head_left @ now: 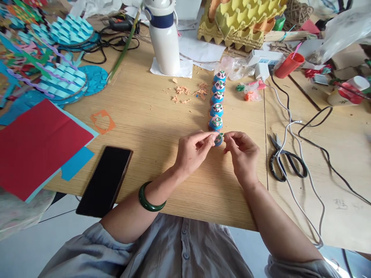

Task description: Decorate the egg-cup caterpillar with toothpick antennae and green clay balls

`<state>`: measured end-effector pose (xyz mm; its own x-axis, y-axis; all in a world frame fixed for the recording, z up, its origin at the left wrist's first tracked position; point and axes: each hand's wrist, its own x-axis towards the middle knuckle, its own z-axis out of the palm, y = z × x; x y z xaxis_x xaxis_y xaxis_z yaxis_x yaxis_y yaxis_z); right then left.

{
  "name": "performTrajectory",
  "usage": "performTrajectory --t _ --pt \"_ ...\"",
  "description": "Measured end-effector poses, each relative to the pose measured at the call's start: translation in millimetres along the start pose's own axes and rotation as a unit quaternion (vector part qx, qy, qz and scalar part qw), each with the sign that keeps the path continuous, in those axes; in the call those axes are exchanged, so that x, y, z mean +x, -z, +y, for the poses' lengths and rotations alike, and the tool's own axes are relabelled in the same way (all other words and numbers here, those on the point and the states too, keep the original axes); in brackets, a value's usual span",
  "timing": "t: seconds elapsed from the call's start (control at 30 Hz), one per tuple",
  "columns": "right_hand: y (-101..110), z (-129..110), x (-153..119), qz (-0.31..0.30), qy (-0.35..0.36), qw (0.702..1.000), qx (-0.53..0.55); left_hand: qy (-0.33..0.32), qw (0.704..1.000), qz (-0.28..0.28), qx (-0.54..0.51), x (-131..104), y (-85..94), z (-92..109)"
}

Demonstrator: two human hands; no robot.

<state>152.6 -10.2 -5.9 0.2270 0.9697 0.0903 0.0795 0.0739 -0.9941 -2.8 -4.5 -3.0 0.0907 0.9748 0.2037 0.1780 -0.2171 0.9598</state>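
Several small blue domes (216,111) with pink, green and dark decoration on top stand in a row running away from me. Over the nearest dome (218,141) my hands meet, partly covering it. A thin green strip (222,134), perhaps modelling clay, shows between my fingertips. My left hand (194,151) pinches at its left side, thumb against forefinger. From the other side my right hand (242,154) closes thumb and forefinger on the strip. The fingertips are so small here that the exact grip is hard to see.
Black-handled scissors (286,160) lie under white cables on the right. A phone (104,180) and red paper (43,144) are on the left. Farther back are a white bottle (164,42), orange shavings (182,90), yellow egg trays (246,19) and a red cup (290,65).
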Motion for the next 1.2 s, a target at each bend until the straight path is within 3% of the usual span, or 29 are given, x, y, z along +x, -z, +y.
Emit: performTrajectory --t 0.2,0.43,0.7,0.97,1.2 --pt "1 5 27 0.029 -0.125 0.990 0.054 0.053 0.994 0.082 -0.052 7 3.2 -3" --pt "-4 5 54 0.008 -0.174 0.982 0.068 0.082 0.986 0.114 -0.094 15 2.2 -20" --pt "-13 6 65 0.004 -0.183 0.981 0.068 0.137 0.976 0.066 -0.154 16 -2.7 -31" --pt "-14 8 65 0.005 -0.184 0.982 0.051 0.101 0.980 -0.009 -0.171 20 -3.0 -34" --pt "-18 5 62 0.020 -0.167 0.985 0.045 0.107 0.983 -0.032 -0.148 22 -1.6 -34"
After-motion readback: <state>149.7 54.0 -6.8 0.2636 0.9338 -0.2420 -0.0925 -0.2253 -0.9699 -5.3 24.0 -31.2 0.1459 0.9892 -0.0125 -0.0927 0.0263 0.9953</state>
